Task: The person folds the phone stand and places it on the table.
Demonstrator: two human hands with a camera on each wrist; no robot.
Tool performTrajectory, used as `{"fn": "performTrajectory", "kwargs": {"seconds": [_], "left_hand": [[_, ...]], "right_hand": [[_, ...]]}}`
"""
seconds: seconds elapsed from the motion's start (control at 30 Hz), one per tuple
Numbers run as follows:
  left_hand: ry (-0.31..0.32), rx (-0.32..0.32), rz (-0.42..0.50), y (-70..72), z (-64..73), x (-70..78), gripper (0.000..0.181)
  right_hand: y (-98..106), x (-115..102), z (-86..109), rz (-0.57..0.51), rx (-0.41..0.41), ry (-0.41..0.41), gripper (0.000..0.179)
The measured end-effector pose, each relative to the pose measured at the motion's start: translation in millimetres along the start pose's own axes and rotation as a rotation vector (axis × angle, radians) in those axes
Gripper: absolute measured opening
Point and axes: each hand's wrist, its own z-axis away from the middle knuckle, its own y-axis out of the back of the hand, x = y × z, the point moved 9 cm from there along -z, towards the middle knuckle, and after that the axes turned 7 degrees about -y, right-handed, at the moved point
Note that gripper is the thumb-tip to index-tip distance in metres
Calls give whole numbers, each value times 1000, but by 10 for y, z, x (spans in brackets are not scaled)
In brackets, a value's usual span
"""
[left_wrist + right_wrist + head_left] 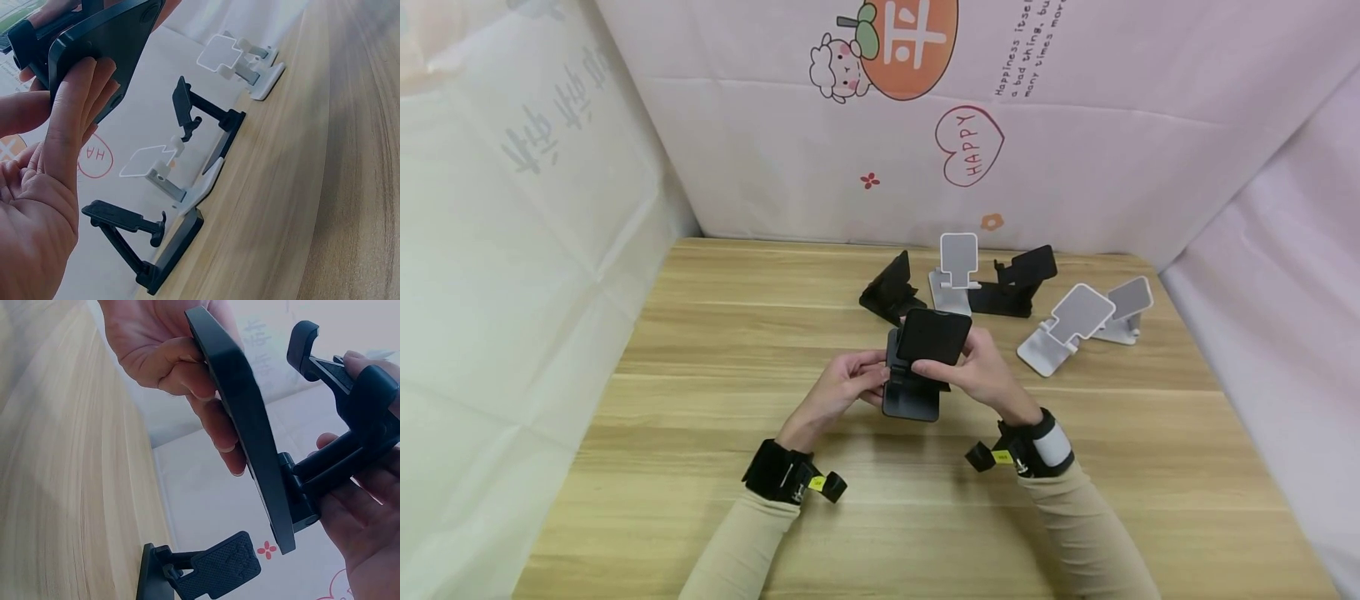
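Observation:
A black folding phone stand (pixel 912 400) is held up over the table between both hands. My left hand (pixel 838 390) pinches its flat base, with the thumb on one face and the fingers along the underside, as the left wrist view shows on the base (pixel 115 59). My right hand (pixel 988 377) grips the upper holder plate (pixel 934 335), its thumb across the front and the other fingers behind. In the right wrist view the hinged arm (pixel 331 462) stands out from the base, and the hooked lip (pixel 303 347) is visible.
Behind the hands stand a black stand (pixel 891 287), a white stand (pixel 958 257) and another black stand (pixel 1015 287). Two more white stands (pixel 1048 346) (pixel 1129 304) are at the right. A printed white cloth (pixel 760 158) hangs behind the wooden table (pixel 685 333).

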Motion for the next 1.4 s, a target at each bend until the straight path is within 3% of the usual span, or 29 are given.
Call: {"fn": "performTrajectory", "kwargs": {"seconds": [0.17,0.4,0.8,1.17,1.4], "left_hand": [[13,16,-6,-1,3,-1,39],[3,3,-1,-11,-9,-10,38],[-6,-18,8,-35,-4,-15,37],[26,2,-10,-18,0,-45,39],[31,-7,-21,-28,-2,-63,39]], "right_hand": [[18,27,-13,16,16,19,43],[-5,-219,8,28,22,0,40],[5,-270,8,53,69,105,35],[31,-209,-9,32,103,95,36],[45,-237,4,49,140,129,33]]}}
